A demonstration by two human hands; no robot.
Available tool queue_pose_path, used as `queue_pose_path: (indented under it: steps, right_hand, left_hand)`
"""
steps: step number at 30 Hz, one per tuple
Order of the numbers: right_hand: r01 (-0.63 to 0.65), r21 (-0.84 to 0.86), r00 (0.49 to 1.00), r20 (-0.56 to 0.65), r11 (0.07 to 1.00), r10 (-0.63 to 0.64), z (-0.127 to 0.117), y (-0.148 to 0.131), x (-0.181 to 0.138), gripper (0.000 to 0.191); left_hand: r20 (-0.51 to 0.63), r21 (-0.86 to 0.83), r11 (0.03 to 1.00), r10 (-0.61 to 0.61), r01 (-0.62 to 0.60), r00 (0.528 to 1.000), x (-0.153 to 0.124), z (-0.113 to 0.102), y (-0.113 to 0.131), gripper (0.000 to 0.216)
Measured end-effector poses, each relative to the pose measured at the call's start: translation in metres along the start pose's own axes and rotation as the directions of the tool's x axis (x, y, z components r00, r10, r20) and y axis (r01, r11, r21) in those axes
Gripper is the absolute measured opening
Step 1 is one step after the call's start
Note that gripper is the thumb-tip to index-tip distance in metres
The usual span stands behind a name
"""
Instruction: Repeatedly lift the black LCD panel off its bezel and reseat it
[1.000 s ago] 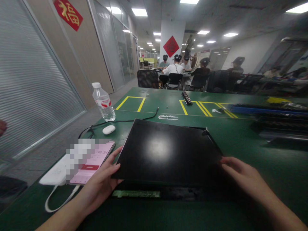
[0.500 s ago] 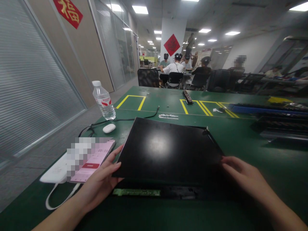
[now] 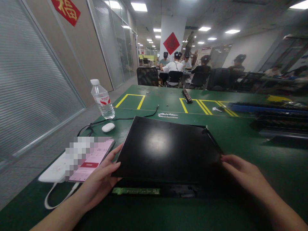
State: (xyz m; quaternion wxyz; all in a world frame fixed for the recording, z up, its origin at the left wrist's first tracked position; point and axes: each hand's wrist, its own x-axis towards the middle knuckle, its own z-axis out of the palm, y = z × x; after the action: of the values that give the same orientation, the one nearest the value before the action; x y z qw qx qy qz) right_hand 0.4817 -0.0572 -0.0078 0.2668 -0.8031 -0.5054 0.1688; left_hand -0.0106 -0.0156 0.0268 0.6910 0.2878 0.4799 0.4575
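Note:
A flat, glossy black screen panel (image 3: 168, 150) lies tilted in front of me, with a round glare of light on its face. My left hand (image 3: 106, 171) grips its left edge, thumb on top and fingers along the side and beneath. At the right edge, the fingertips of my right hand (image 3: 240, 166) are closed on the panel's side. Below the near edge, a green circuit strip (image 3: 136, 191) shows on a dark part. A thin black frame piece (image 3: 213, 138) sticks out past the panel's far right corner. What lies under the panel is hidden.
On the green table (image 3: 154, 215), a phone (image 3: 96, 160), white power bank (image 3: 51, 171), earbud case (image 3: 108, 127), water bottle (image 3: 103, 101) and black cable (image 3: 122, 119) stand left. A black strip (image 3: 187, 96) lies beyond; dark parts (image 3: 281, 128) are stacked right. People sit at farther tables.
Both hands keep their hold on the black screen panel, which has barely moved. The whole view has shifted very slightly.

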Motion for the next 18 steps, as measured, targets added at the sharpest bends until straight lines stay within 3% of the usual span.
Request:
queue_pose_path:
  steps: [12, 18]
  right_hand:
    - [-0.033, 0.09, 0.997, -0.073, 0.995, 0.04, 0.001, -0.008, -0.001, 0.048]
    - [-0.069, 0.092, 0.993, -0.084, 0.993, 0.077, -0.003, -0.013, -0.003, 0.052]
  left_hand:
    - [-0.023, 0.029, 1.0, 0.006, -0.005, 1.0, -0.005, 0.005, 0.001, 0.08]
    - [-0.016, 0.046, 0.999, 0.002, -0.002, 1.0, -0.005, 0.006, 0.003, 0.089]
